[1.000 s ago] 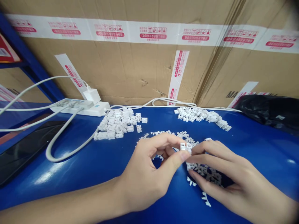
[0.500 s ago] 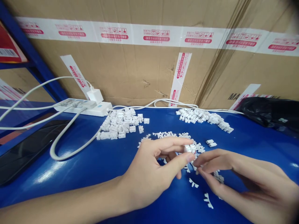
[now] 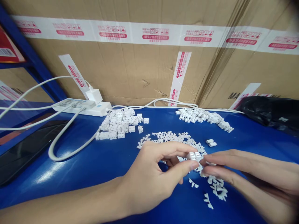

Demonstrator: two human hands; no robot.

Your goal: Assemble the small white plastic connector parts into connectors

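A small white plastic connector block (image 3: 194,156), its long axis lying left to right, is pinched between the thumb and forefinger of the left hand (image 3: 144,182); the slightly parted fingers (image 3: 217,158) of the right hand (image 3: 261,177) appear to touch its right end, though the contact is partly hidden.

The left hand (image 3: 144,183) and right hand (image 3: 254,174) are bare, with short fingernails (image 3: 194,165).

The back is walled off by cardboard boxes (image 3: 140,77) sealed with printed white tape (image 3: 154,34), and a blue shelf frame (image 3: 30,51), apparently metal, is seen at upper left.
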